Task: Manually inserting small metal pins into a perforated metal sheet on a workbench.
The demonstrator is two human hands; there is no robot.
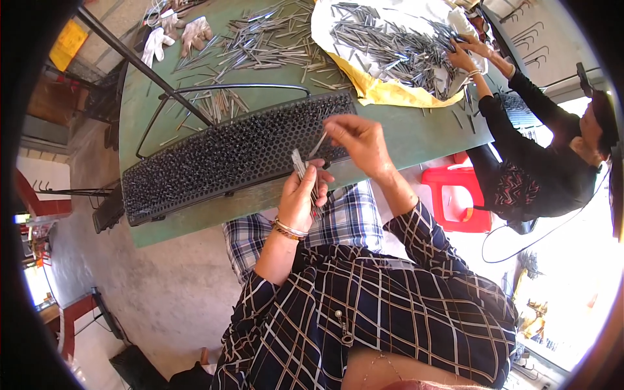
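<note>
Left hand (pixel 300 195): closed round a small bundle of metal pins (pixel 300 166), just below the rack's near edge.
Right hand (pixel 359 142): fingers pinched on one thin pin (pixel 318 144), over the rack's right end.
Rack (pixel 227 156): black perforated panel, studded with pins, lying slantwise on the desk.
Desk (pixel 403 133): green, worn; loose pins (pixel 260 42), yellow-white sheet (pixel 383 91), gloves (pixel 175 32).
Room: concrete floor (pixel 162 286), red stool (pixel 458 195), co-worker (pixel 539 162) sorting pins at right.

Perforated rack (pixel 221 159) on table (pixel 403 133)
</note>
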